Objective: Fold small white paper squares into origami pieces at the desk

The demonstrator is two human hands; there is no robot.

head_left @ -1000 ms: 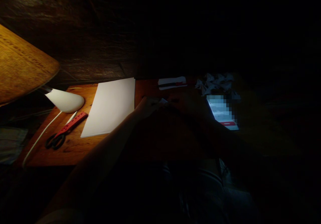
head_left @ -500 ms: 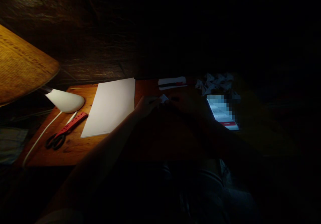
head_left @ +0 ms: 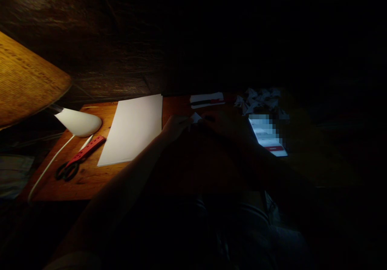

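Just right of the stack of large, flat white paper sheets (head_left: 133, 129), near its right edge, you have a small, pointed piece of white paper (head_left: 196, 118) between your two hands. Your left hand (head_left: 175, 127), the nearer one to the stack, has its fingers drawn narrow and holds the left side of that small piece. Your right hand (head_left: 217, 121), farther right of the stack, is in deep shadow; its fingertips meet at the right side of the piece and hold it, though you cannot make out each finger.

Right of the stack's far end, beyond your hands, a slim black-and-red tool (head_left: 216, 101) lies on a white paper strip (head_left: 208, 96). Farther right of the stack sits a cluster of small, crumpled-looking white paper shapes (head_left: 261, 100), and just nearer to you than these is a lit phone (head_left: 266, 137) with a red band across its screen.

Left of the stack, close beside it, your scissors with black loop handles (head_left: 71, 171) and a red, slotted upper part lie at a slant. Beyond them, also left of the stack, stands the lamp with a white, rounded base (head_left: 80, 123) and a yellow-brown printed shade. Under the stack is the brown wooden table (head_left: 99, 181).
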